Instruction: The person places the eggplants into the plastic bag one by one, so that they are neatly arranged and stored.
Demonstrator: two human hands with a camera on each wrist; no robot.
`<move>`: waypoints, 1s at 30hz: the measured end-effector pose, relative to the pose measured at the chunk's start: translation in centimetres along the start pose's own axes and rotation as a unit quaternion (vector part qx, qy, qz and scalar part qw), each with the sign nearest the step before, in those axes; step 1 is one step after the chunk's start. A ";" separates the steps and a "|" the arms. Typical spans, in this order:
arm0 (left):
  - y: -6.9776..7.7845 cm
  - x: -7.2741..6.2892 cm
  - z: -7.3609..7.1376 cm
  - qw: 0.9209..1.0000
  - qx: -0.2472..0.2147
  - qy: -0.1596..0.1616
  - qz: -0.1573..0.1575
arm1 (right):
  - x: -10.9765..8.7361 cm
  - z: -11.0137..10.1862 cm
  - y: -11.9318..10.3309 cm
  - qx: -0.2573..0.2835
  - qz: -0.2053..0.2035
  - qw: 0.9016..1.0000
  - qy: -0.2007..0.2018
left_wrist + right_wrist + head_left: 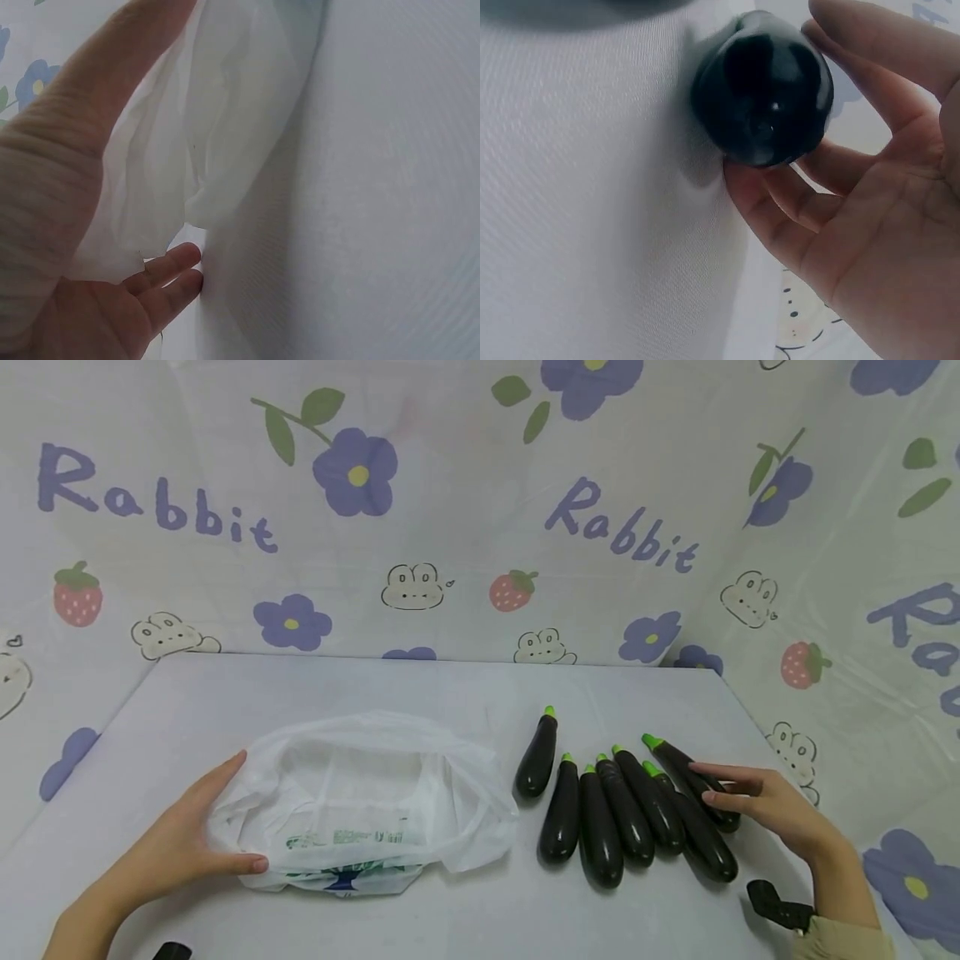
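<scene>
In the head view, a white plastic bag (465, 777) with green print lies on the table, its mouth spread wide. My left hand (176, 835) rests against the bag's left side, thumb in front and fingers stretched along the outside. The left wrist view shows the bag's thin film (225, 112) between the thumb and the loosely bent fingers (176, 296). At the right, my right hand (772, 802) holds the outermost dark eggplant (678, 762) between thumb and fingers. Its rounded end (765, 97) faces the right wrist camera, with fingertips touching its underside.
Several more glossy black eggplants (602, 835) with green stem tips lie side by side between the bag and my right hand. One eggplant (537, 758) lies slightly farther back, beside the bag. A printed cloth (450, 527) hangs behind the white table (480, 927).
</scene>
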State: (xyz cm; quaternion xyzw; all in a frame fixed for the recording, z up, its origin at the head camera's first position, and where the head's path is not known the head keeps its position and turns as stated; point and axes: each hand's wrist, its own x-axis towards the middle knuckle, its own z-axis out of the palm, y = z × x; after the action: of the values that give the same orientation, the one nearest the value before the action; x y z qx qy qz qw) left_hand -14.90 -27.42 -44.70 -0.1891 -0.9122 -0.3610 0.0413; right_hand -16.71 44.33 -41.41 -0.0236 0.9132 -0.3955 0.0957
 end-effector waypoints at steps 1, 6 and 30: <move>0.0 0.0 0.0 1.000 0.001 0.000 0.001 | 0.0 0.0 0.0 0.002 -0.003 1.000 -0.004; -0.1 0.0 0.1 1.000 0.010 0.004 0.008 | 0.0 -0.1 0.1 0.010 -0.010 1.000 -0.020; 0.2 0.0 0.0 1.000 0.014 0.002 0.000 | 0.0 0.6 0.3 0.007 0.003 1.000 0.024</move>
State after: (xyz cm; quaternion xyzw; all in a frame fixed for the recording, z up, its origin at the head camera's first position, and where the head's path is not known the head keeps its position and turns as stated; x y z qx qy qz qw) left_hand -14.81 -27.33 -44.56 -0.1879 -0.9170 -0.3489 0.0461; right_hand -16.61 44.11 -42.00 -0.0105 0.9124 -0.4021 0.0753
